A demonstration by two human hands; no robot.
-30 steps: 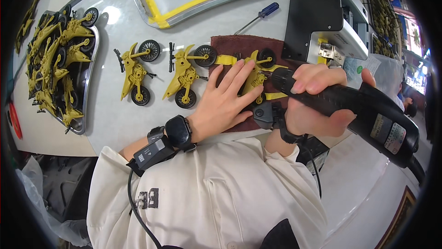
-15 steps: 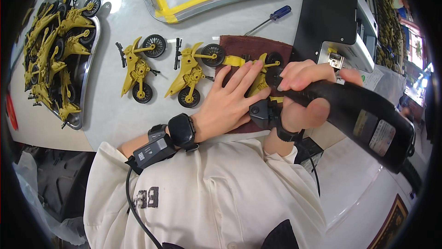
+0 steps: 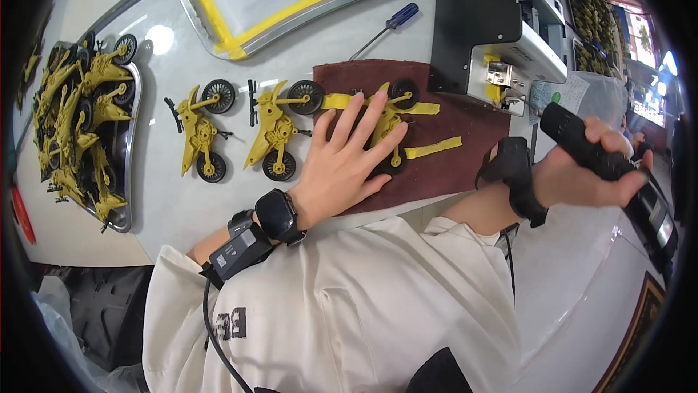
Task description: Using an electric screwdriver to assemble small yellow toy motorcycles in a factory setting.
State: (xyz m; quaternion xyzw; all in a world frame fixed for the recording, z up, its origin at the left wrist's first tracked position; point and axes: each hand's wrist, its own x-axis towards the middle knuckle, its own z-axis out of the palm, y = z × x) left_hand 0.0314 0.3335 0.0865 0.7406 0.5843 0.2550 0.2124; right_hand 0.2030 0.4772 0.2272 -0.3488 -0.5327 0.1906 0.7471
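Note:
A yellow toy motorcycle (image 3: 383, 130) with black wheels lies on a dark red cloth (image 3: 465, 120). My left hand (image 3: 338, 167) rests over its near side, fingers spread, partly hiding it. Yellow tape strips (image 3: 434, 148) lie on the cloth beside the toy. My right hand (image 3: 582, 178) grips a black electric screwdriver (image 3: 578, 135), well to the right of the toy. Its thin bit points at the metal front of a black and white box-shaped machine (image 3: 480, 37); whether they touch, I cannot tell.
Two more toy motorcycles (image 3: 200, 131) (image 3: 273, 131) stand in a row left of the cloth. A metal tray (image 3: 135, 117) at far left is heaped with others. Behind lie a blue-handled screwdriver (image 3: 400, 16) and a metal frame edged with yellow tape (image 3: 291, 35).
My right hand has lifted the electric screwdriver off the toy and swung it right, to the machine's front. My left hand stays on the toy. The view has shifted somewhat.

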